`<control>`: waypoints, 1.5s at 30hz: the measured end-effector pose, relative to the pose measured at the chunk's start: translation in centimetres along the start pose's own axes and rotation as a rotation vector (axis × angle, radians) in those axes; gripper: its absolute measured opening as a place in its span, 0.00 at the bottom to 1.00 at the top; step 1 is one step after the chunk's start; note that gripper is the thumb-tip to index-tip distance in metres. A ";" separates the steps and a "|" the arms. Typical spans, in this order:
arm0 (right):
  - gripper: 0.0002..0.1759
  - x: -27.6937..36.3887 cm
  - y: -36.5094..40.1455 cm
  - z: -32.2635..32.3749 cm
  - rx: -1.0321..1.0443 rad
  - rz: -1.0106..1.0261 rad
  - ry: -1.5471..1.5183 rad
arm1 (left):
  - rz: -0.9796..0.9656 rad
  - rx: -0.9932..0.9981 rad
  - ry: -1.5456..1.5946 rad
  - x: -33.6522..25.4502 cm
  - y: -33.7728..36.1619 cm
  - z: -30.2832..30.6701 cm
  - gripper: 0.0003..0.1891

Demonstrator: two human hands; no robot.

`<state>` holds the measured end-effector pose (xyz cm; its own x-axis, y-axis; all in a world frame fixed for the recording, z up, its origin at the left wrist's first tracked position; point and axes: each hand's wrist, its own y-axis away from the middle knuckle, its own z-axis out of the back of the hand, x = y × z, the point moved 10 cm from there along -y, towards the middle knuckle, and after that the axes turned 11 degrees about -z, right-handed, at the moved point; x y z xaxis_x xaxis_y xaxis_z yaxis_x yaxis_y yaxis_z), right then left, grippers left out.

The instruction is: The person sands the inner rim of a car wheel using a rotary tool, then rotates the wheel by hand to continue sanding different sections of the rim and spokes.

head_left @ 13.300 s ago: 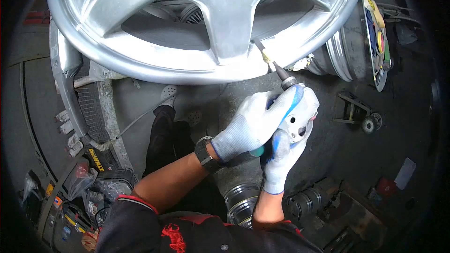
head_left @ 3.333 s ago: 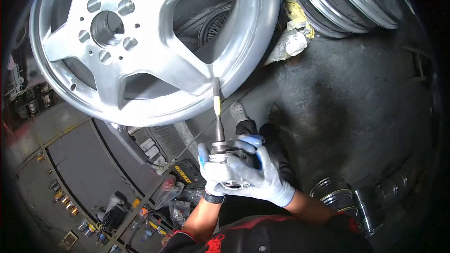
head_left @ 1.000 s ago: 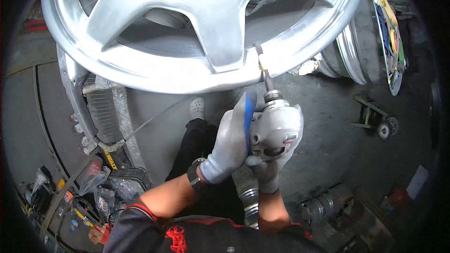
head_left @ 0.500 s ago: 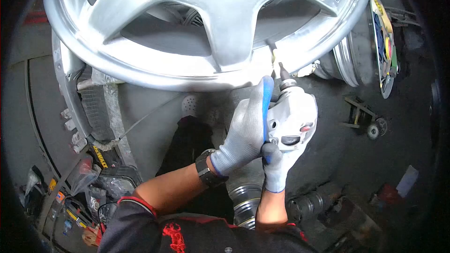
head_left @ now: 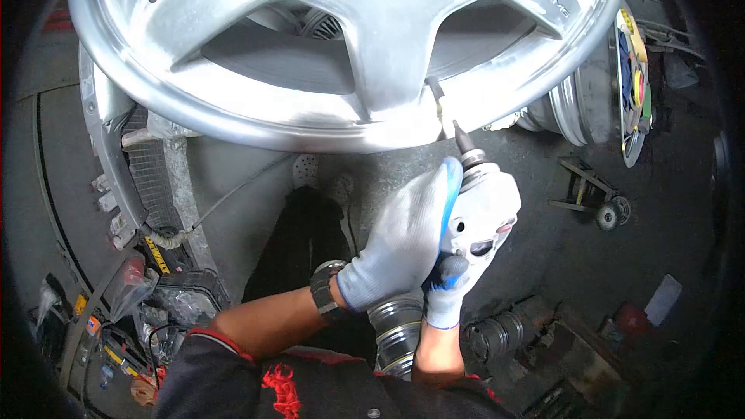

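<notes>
Across the top lies a large silvery alloy wheel (head_left: 388, 39) with wide spokes. Below its rim is a pale power tool (head_left: 485, 206), whose dark tapered nose and thin tip reach up over the lower rim beside the middle spoke. My left hand (head_left: 403, 225), in a white and blue glove, is closed around the tool's left side near the neck. Lower on the tool's body, my right hand (head_left: 450, 287), gloved too, is wrapped round it, its dark thumb tip showing. Part of the right fingers is hidden behind the tool.
More wheels stand at the right (head_left: 578, 101) and below my arms (head_left: 396, 334). A small wheeled stand (head_left: 594, 194) sits on the floor at the right. Bags and tools (head_left: 147, 302) lie at the lower left, near a metal frame (head_left: 109, 132). My feet show beneath the rim.
The view has shifted slightly. The tool and both hands sit a little lower in view, and the tool's tip has moved left along the rim, closer to the middle spoke.
</notes>
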<state>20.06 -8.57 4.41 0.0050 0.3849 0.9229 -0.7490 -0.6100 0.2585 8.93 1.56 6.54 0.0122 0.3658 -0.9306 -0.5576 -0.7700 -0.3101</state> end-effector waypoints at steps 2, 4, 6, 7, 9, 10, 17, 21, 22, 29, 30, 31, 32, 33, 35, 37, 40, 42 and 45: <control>0.46 1.4 -0.3 -0.8 -0.020 -0.088 -0.082 | -0.012 0.030 0.073 0.3 0.2 -0.4 0.28; 0.41 2.2 -0.4 -1.9 -0.059 -0.264 -0.249 | -0.048 0.004 0.001 -1.0 -1.1 0.5 0.27; 0.41 0.0 -0.7 -1.4 0.046 -0.145 -0.496 | -0.223 -0.055 -0.026 -2.0 -1.8 0.4 0.24; 0.42 -0.9 -0.5 -0.9 0.023 -0.156 -0.426 | -0.257 -0.080 -0.053 -1.9 -1.3 0.2 0.23; 0.44 -2.2 0.3 0.3 -0.024 -0.181 -0.288 | -0.159 0.015 -0.004 -1.6 -1.6 0.5 0.25; 0.45 -2.6 0.6 0.9 -0.050 -0.195 -0.220 | -0.063 0.114 0.045 -1.0 -1.5 -0.1 0.27; 0.59 -0.7 -1.0 1.6 -0.098 -0.167 -0.361 | -0.235 -0.054 0.062 -2.1 -3.2 -0.3 0.25; 0.61 -0.2 -1.7 3.0 -0.214 -0.161 -0.327 | -0.124 0.095 0.210 -0.3 -5.5 -3.9 0.26; 0.62 -0.3 -1.5 2.9 -0.217 -0.159 -0.293 | -0.122 0.093 0.211 -0.3 -5.4 -3.7 0.26; 0.64 1.7 0.1 1.4 -0.156 -0.171 0.085 | -0.120 0.040 0.028 -1.8 -2.2 -0.1 0.29; 0.64 1.2 0.0 1.6 -0.171 -0.228 0.118 | -0.137 0.005 0.047 -1.8 -1.9 -0.1 0.29; 0.63 1.9 -0.1 1.4 -0.138 -0.209 0.050 | -0.156 -0.030 0.065 -1.9 -1.8 0.1 0.29; 0.62 3.0 -0.5 0.7 -0.106 -0.191 -0.018 | -0.157 -0.033 0.066 -1.8 -2.2 0.1 0.29; 0.61 2.0 -0.7 1.7 -0.201 -0.273 -0.243 | -0.150 0.012 0.083 -1.7 -3.1 -0.4 0.29; 0.57 2.4 -1.2 2.4 -0.128 -0.061 -0.158 | -0.202 0.035 0.045 -1.9 -4.2 -1.4 0.30; 0.56 1.4 -1.5 3.1 -0.169 -0.076 -0.186 | -0.198 0.060 0.049 -1.6 -4.7 -1.8 0.30; 0.55 -0.1 -0.9 3.7 -0.155 0.000 -0.069 | -0.214 0.058 0.058 -1.4 -4.0 -1.5 0.30; 0.56 -2.6 0.1 3.7 -0.219 -0.157 -0.213 | -0.186 0.060 0.038 -1.3 -2.9 -0.8 0.29; 0.45 -1.4 1.9 0.6 -0.084 -0.153 -0.196 | -0.187 0.040 0.053 -1.3 -1.6 0.3 0.26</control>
<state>18.99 -10.70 3.80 0.2444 0.3222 0.9146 -0.7819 -0.4924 0.3824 9.59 2.48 8.28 0.1614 0.4715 -0.8670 -0.5743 -0.6696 -0.4710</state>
